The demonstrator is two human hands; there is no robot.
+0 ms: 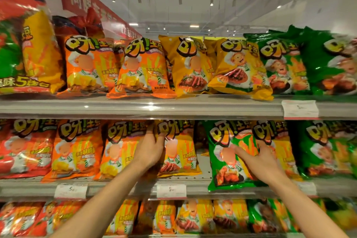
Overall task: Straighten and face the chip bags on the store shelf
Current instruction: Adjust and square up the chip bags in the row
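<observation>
On the middle shelf (123,184) stand rows of chip bags, red, orange, yellow and green from left to right. My left hand (149,149) grips the left edge of a yellow chip bag (180,152), fingers curled over its upper corner. My right hand (257,157) holds the right side of a green chip bag (227,157), thumb spread across its front and fingers tucked behind its right edge. That green bag stands forward, its bottom hanging over the shelf lip. Behind it a yellow bag (278,141) leans among the green ones.
The upper shelf (173,107) carries orange, yellow and green bags, two yellow ones (239,71) tilted and overlapping. A gap (202,162) of bare shelf shows between the two held bags. Price tags (171,190) hang on the rails. More bags fill the lower shelf (193,216).
</observation>
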